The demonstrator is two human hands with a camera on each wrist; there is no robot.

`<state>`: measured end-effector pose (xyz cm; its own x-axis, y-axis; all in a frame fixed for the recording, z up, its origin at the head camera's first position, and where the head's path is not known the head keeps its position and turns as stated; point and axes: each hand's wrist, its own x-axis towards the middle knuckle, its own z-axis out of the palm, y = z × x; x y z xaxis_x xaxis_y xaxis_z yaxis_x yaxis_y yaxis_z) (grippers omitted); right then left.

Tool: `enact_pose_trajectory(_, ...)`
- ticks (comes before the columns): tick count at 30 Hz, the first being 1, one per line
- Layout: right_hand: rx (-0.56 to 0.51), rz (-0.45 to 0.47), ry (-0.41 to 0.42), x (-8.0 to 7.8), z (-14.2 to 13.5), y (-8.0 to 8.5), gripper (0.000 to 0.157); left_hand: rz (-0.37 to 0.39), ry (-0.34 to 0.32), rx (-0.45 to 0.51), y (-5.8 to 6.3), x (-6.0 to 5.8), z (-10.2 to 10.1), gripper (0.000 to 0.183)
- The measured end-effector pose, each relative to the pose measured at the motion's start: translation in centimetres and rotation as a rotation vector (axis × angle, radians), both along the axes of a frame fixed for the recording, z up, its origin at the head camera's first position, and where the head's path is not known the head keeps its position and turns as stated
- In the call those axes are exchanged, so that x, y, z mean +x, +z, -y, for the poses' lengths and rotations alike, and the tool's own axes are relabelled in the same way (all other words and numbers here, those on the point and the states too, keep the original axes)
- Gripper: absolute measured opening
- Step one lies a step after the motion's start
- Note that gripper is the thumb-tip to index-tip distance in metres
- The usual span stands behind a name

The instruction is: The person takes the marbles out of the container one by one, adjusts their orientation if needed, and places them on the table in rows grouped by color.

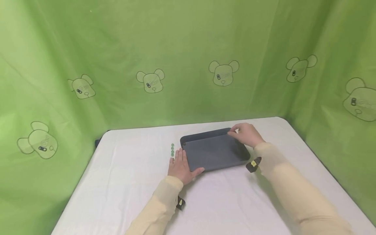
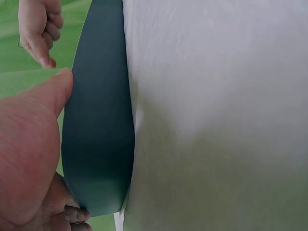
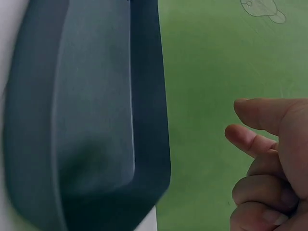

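A dark grey rectangular tray (image 1: 217,152) with raised walls lies on the white table. My left hand (image 1: 180,168) rests at its near left corner, fingers stretched along the left wall and thumb along the front wall; the left wrist view shows the thumb (image 2: 60,89) at the rim. Over the far right corner is my right hand (image 1: 247,134). In the right wrist view that hand (image 3: 274,159) has thumb and index finger apart with nothing between them, the other fingers curled. Several small green discs (image 1: 172,148) form a row just left of the tray.
A small dark round spot (image 1: 184,143) shows in the tray's far left corner. The white tablecloth (image 1: 123,182) stretches around the tray. Green curtains (image 1: 188,107) with bear-head drawings hang behind and on both sides of the table.
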<state>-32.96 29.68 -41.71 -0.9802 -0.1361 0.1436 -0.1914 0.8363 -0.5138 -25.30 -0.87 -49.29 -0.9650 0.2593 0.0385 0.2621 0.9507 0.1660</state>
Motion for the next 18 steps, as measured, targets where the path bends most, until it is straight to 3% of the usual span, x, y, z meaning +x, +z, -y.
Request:
enact_pose_trajectory(7,0.033,-0.022,0.058,-2.1,2.3,-0.4,0.030,0.001,0.001,0.002,0.1,0.1,0.1,0.114)
enact_pose_trajectory(18,0.060,0.037,0.117,-4.4,6.1,-1.1,0.025,-0.019,-0.003,0.005,-0.2,0.0,0.0,0.115)
